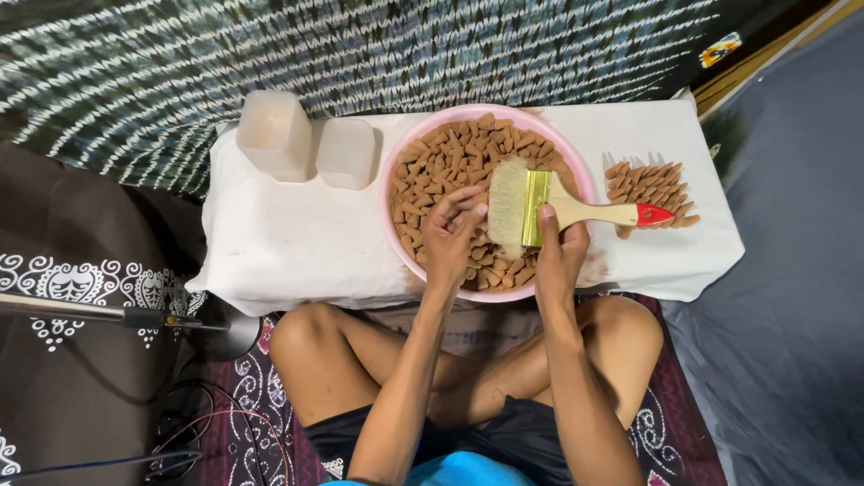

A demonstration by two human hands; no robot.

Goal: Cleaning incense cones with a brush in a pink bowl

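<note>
A pink round bowl [392,171] full of brown cone-shaped pieces [454,153] sits on a white cloth-covered low table [288,243]. My left hand [453,236] reaches into the bowl, its fingers pinched on one brown cone. A wide paintbrush [540,205] with pale bristles, a gold metal band and a wooden handle tipped red lies across the bowl, held by my right hand [562,252] near the band. The bristles rest over the cones beside my left fingers.
A row of brown cones [650,184] lies on the cloth right of the bowl. Two translucent plastic containers [274,133] [346,153] stand at the back left. My crossed legs are under the table's near edge. A lamp stand and cables [180,322] are at the left.
</note>
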